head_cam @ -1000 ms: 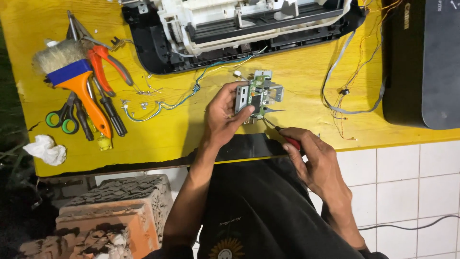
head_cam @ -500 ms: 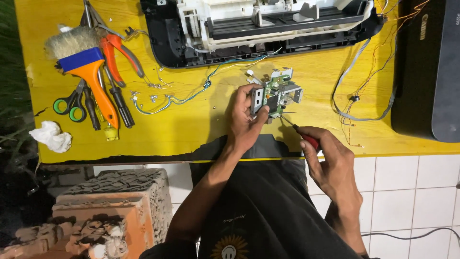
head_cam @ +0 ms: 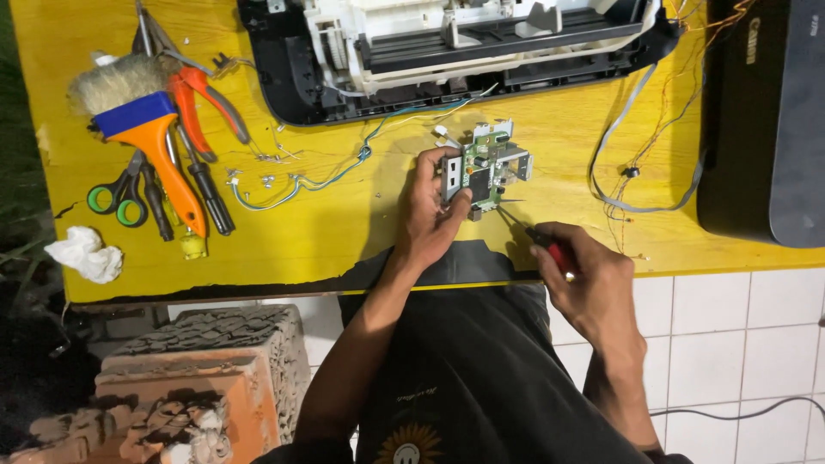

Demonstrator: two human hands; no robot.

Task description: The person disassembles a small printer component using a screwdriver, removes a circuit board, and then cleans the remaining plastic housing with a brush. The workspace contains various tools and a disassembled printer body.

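Screwdriver meets board near the counter's front edge

Our left hand point(head_cam: 434, 215) grips the small green circuit board point(head_cam: 485, 167); our right hand point(head_cam: 584, 275), clamped on the red-handled screwdriver point(head_cam: 537, 236), has brought its tip closer.

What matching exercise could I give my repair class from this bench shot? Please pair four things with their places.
Things:
1. Small circuit board
2. Red-handled screwdriver
3. Paintbrush with orange handle
4. Crumpled white tissue

Places:
A. At the left edge of the yellow table, below the green-handled scissors
B. In the grip of the right hand
C. Held up in the left hand, near the table's middle
D. Among the tools at the table's left, beside the orange-handled pliers

Pairs: 1-C, 2-B, 3-D, 4-A
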